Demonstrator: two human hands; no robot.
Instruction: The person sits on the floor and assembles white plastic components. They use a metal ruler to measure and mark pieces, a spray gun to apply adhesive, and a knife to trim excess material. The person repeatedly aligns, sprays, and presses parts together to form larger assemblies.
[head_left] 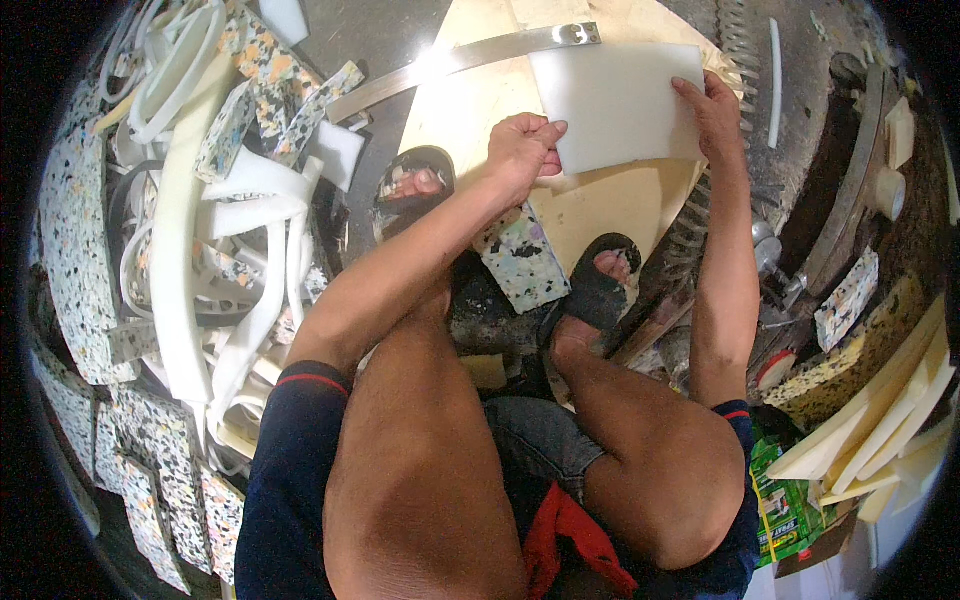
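A white rectangular foam sheet (625,105) is held over a pale wooden board (625,200). My left hand (525,155) is closed at the sheet's lower left corner, with thumb and fingers pinching it. At the right edge my right hand (715,115) grips the sheet, thumb on top and fingers mostly hidden behind. A flat, shiny metal strip (480,60) lies on the board beyond my left hand, close to the sheet's far edge. Between my sandalled feet rests a speckled foam block (522,262), just below my left hand.
On the left is a heap of white foam strips (250,215) and speckled foam slabs (75,240). A coiled metal spring (735,50) runs along the board's right side. Cream foam wedges (875,410) and a green packet (790,505) sit at the lower right.
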